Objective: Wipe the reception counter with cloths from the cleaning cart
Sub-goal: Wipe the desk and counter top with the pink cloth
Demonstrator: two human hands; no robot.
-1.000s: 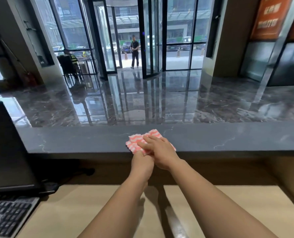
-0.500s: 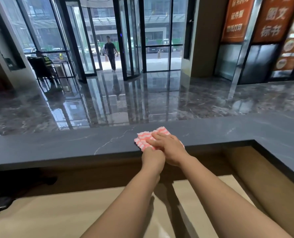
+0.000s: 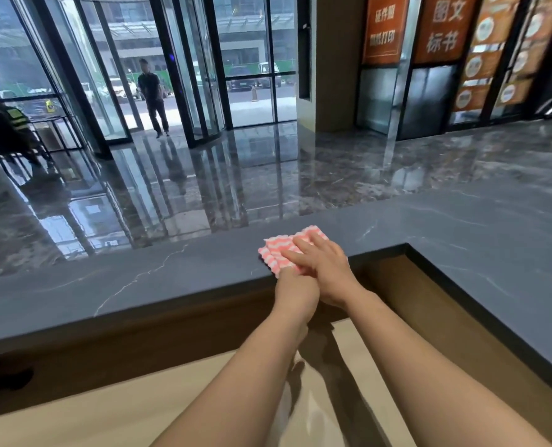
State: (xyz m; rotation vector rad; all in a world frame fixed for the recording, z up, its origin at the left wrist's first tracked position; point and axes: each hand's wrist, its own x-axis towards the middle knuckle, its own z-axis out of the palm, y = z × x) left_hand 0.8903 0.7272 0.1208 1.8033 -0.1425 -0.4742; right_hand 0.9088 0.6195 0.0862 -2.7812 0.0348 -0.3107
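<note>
I've got both hands on the cloth (image 3: 286, 251), pink-and-white, folded, lying flat on the counter (image 3: 171, 279) right at its near edge, just left of the inner corner (image 3: 407, 245) where the top turns toward me. My right hand (image 3: 324, 269) lies flat, fingers spread, pressing the cloth down rather than pinching it. My left hand (image 3: 295, 293) sits at the counter's lip below the cloth; its fingers are hidden under the right, so I can't tell if it grips a fold or just braces.

Risks as I see them: a corner of the cloth already overhangs that near edge, so a pull toward me could drag it off onto the desk (image 3: 139, 411) below. Pressing with a flat palm only, the folds could bunch or slide apart. And sweeping right, I could jam the cloth at that corner.
</note>
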